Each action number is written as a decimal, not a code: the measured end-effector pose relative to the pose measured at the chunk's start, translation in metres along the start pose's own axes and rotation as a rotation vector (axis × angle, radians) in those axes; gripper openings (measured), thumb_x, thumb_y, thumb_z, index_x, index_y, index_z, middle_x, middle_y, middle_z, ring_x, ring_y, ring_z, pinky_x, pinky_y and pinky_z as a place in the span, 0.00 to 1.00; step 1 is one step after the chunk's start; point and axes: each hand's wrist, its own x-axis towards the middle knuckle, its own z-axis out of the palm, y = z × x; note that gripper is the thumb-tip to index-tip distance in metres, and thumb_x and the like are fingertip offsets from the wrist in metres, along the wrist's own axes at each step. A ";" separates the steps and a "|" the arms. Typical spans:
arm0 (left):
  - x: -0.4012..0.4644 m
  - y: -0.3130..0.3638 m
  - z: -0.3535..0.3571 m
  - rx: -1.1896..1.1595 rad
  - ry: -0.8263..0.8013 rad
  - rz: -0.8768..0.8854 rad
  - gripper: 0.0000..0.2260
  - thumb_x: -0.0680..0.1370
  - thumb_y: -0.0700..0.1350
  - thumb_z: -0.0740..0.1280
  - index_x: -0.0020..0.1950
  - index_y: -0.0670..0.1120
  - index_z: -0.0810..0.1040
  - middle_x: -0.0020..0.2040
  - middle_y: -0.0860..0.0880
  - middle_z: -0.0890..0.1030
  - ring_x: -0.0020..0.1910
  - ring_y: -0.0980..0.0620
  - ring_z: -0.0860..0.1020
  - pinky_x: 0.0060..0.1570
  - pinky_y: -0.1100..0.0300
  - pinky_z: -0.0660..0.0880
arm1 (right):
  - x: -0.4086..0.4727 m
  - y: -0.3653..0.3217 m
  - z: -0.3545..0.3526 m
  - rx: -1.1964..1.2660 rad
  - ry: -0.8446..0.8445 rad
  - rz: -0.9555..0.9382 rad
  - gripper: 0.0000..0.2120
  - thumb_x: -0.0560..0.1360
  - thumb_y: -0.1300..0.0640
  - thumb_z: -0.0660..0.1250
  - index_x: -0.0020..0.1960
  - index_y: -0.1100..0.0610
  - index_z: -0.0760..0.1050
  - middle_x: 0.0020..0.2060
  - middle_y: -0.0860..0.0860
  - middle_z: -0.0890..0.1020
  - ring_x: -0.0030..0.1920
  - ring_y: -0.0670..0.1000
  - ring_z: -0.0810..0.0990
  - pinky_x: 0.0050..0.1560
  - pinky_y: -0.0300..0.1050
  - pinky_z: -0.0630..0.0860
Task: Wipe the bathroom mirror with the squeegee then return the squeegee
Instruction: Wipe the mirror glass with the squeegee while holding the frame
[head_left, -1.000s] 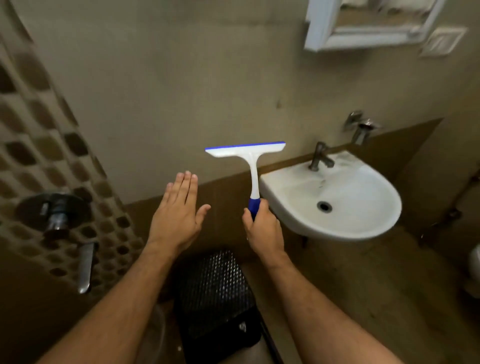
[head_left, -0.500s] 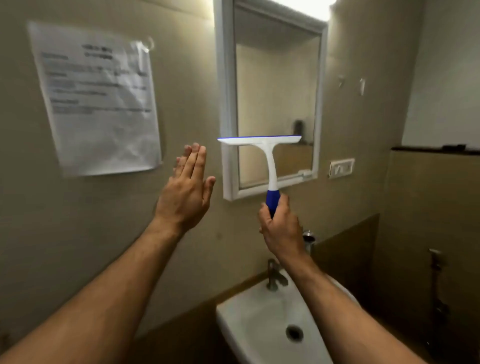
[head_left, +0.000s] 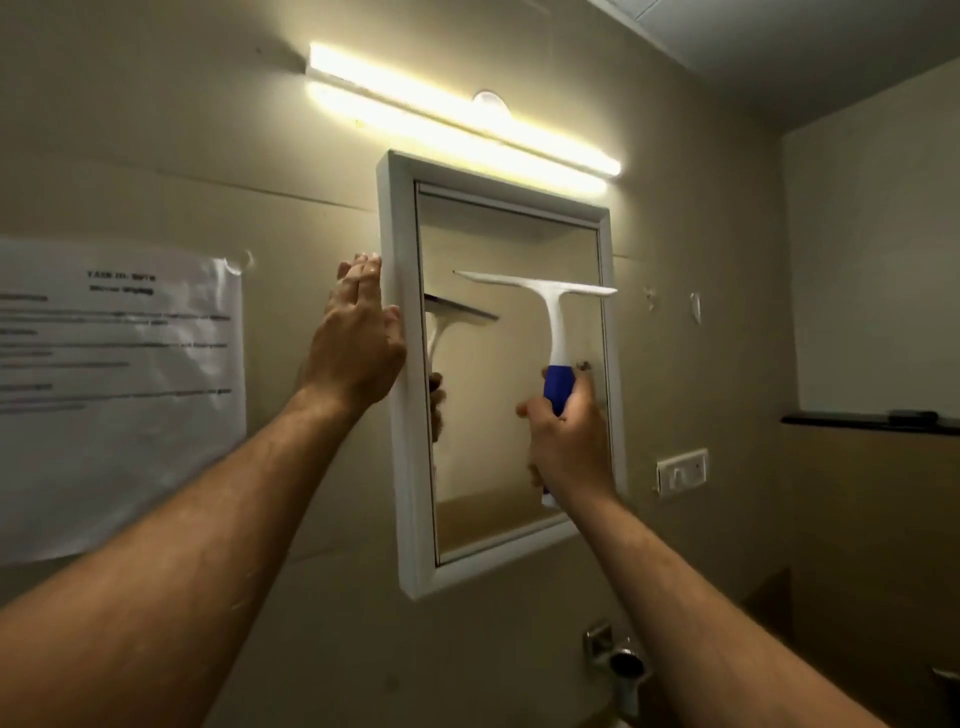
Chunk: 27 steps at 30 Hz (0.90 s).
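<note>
Beige walls (head_left: 182, 130) meet a pale ceiling (head_left: 831, 47) at upper right. A lit tube light (head_left: 457, 111) glows on the wall. Well left of and below the light hangs a printed paper notice (head_left: 114, 395). Right of and below the light sit a white switch plate (head_left: 681, 472) and a dark ledge (head_left: 872, 420); far below it, a chrome tap (head_left: 621, 662).

Both forearms are bare to the frame's edge, the left hand (head_left: 358, 338) and right hand (head_left: 569, 441) ungloved.
</note>
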 end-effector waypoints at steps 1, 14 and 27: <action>0.010 0.000 0.006 -0.019 0.013 -0.017 0.25 0.82 0.46 0.55 0.78 0.44 0.54 0.78 0.45 0.56 0.77 0.48 0.52 0.74 0.50 0.56 | 0.010 -0.002 0.002 -0.003 0.002 -0.007 0.10 0.78 0.55 0.61 0.58 0.51 0.68 0.40 0.57 0.77 0.31 0.51 0.76 0.28 0.42 0.74; 0.049 -0.001 0.080 -0.431 0.314 -0.072 0.22 0.82 0.53 0.53 0.74 0.48 0.57 0.73 0.45 0.63 0.59 0.61 0.65 0.51 0.57 0.72 | 0.110 -0.018 0.043 0.017 0.043 -0.028 0.20 0.80 0.39 0.51 0.56 0.53 0.71 0.34 0.50 0.73 0.30 0.46 0.69 0.27 0.41 0.67; 0.053 -0.016 0.093 -0.506 0.385 -0.155 0.17 0.82 0.54 0.50 0.71 0.55 0.61 0.54 0.41 0.77 0.38 0.50 0.78 0.32 0.65 0.71 | 0.077 -0.004 0.050 0.071 -0.082 0.090 0.21 0.82 0.44 0.49 0.42 0.60 0.66 0.31 0.56 0.65 0.26 0.44 0.62 0.23 0.36 0.61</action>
